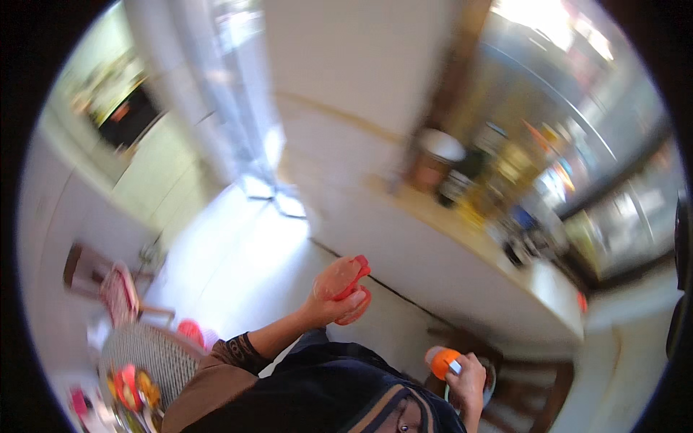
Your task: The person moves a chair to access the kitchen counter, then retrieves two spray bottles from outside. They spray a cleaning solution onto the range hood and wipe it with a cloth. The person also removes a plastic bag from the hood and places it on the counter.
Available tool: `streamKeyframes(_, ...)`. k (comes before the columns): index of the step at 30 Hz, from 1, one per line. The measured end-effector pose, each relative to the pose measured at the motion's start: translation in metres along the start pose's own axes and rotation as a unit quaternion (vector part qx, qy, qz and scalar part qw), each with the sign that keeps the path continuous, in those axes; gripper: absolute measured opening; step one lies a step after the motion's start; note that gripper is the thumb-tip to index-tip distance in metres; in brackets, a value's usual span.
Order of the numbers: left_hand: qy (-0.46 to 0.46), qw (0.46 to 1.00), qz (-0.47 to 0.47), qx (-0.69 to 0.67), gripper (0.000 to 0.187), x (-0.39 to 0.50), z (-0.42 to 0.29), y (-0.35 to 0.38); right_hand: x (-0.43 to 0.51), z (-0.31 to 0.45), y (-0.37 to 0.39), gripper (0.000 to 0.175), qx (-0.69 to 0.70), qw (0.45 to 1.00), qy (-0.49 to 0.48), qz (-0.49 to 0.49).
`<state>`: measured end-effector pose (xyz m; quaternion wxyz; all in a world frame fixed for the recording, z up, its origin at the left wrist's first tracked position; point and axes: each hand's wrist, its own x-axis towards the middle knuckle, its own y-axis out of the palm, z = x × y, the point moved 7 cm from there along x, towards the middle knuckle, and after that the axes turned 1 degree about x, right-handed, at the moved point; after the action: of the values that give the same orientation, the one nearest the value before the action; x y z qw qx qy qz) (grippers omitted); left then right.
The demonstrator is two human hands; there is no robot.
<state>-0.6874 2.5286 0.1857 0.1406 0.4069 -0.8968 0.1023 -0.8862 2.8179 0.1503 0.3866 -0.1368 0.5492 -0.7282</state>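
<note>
In the middle of the head view, my left hand (338, 292) is closed on a bright red object (358, 313), whose kind I cannot tell as the fingers cover part of it. At the lower right, my right hand (470, 381) grips a rounded orange object (444, 363) with a pale, see-through end and a small silvery piece near the fingers. A round dish or bowl with a pale rim (492, 381) shows partly behind that hand, and the hand hides much of it. The two hands are well apart.
A ledge (460, 230) with a brown tub with a white lid (441, 149), jars and packets runs along the wall at right. A dark wooden chair (533, 389) stands lower right. At left are a woven-topped table or seat (157, 360) and another wooden chair (81, 270).
</note>
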Motion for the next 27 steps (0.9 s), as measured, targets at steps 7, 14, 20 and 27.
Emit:
streamKeyframes(7, -0.037, 0.9, -0.334, 0.278, 0.047, -0.136, -0.005, -0.323, 0.07, 0.201, 0.116, 0.024, -0.064, 0.987, -0.116, 0.093)
streamKeyframes(14, -0.067, 0.842, -0.49, 0.216, 0.044, -0.178, 0.016, -0.523, 0.178, 0.509, 0.199, 0.024, -0.071, 0.92, -0.32, 0.216)
streamKeyframes(20, -0.135, 0.756, -0.525, 0.365, 0.052, -0.162, 0.043, -0.652, 0.244, 0.781, 0.289, 0.021, -0.058, 0.829, -0.513, 0.214)
streamKeyframes(27, -0.218, 0.63, -0.597, 0.448, 0.052, -0.17, 0.032, -0.816, 0.258, 1.077, 0.397, 0.023, -0.119, 0.714, -0.625, 0.292)
